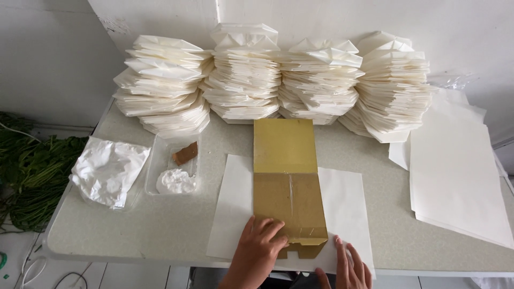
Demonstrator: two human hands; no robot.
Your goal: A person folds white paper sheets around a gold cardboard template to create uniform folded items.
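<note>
The left hand (257,249) lies flat, fingers spread, on the near end of a gold box (289,184), pressing it down. The right hand (348,265) rests open just right of the box's near corner, fingers spread on a white sheet (342,206); neither hand pinches anything.

The box lies lengthwise on the sheet, running from the hands away toward the wall. Its far half is smooth gold, and its near half is duller with a tape seam down the middle. A notched flap at the near end sits between the two hands. The sheet lies under the box and shows on both sides of it, its near edge reaching the edge of the table (160,225).

To the left of the sheet stands a clear tray (155,160) holding a white lump of paste (176,182) and a small brown block (185,153). Further left lies a crumpled plastic bag (107,170). To the right, well apart from the hands, lies a pile of flat sheets (460,171).

Along the wall behind the box stand four stacks of folded white paper (273,80). Green leaves (32,176) lie on the floor left of the table.
</note>
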